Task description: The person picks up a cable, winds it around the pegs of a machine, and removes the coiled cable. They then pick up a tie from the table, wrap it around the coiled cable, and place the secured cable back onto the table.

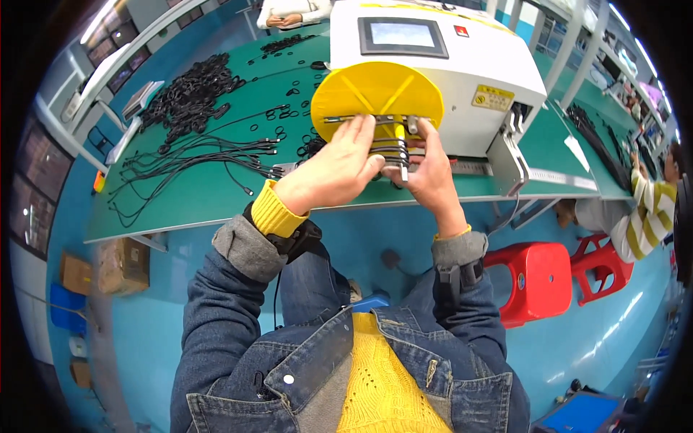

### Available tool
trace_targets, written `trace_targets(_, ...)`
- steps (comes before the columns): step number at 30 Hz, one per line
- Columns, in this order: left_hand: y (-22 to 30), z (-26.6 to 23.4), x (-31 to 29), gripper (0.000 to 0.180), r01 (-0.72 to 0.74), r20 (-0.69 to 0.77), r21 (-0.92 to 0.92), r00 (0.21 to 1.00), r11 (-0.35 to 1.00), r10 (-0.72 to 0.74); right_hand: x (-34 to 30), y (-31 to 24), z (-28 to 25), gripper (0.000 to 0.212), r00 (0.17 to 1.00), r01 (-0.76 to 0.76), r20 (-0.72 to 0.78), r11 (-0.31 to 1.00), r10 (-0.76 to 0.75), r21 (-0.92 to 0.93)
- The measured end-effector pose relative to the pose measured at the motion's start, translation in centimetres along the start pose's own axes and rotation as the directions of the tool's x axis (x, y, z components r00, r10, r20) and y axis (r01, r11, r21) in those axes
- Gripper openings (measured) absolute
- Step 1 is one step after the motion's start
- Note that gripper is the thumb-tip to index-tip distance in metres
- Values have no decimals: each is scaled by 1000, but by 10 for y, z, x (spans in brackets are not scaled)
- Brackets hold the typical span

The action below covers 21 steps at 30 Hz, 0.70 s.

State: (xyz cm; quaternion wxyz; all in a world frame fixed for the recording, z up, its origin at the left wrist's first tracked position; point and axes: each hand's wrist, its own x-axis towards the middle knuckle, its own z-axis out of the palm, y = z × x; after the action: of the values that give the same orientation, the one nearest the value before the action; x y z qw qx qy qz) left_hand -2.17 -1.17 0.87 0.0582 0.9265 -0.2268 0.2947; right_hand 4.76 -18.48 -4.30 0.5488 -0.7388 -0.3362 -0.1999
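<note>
Cable coil [387, 150] lies betw. L hand [338, 164] (fingers together) and R hand [431, 173] (curled), before yellow disc [401, 85]; whether either's clamped, can't tell. Step: prob. settling loops; next likely needs steady support.

One left hand [332, 169], one right hand [435, 180]. One machine [469, 79] with one screen [403, 35], one switch [461, 31], one label [493, 97] and one yellow disc [375, 83]. Far left, two black heaps [191, 94], one large, one small; near left, cables [209, 144] too tangled to count. Two red stools [530, 274] right. At least two boxes [124, 265] and one blue bin [66, 310] left. At least two other people [642, 213].
</note>
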Motion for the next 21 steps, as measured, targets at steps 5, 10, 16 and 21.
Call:
trace_targets(5,3,-6,9,38,99,101,-382,993,919,-65,-1,-2,4,72,995,-71,83,969,52,236)
trace_targets(10,16,-13,6,23,245,229,-388,959,888,-164,-23,-26,26,48,992,-53,-121,995,42,-89)
trace_targets(16,13,8,6,16,3,148,-218,989,976,30,-19,-15,24,33,982,-51,-189,969,4,-242)
trace_targets(21,44,0,-12,18,121,-7,-290,992,949,-129,-40,-35,6,30,984,-156,-126,959,129,-235)
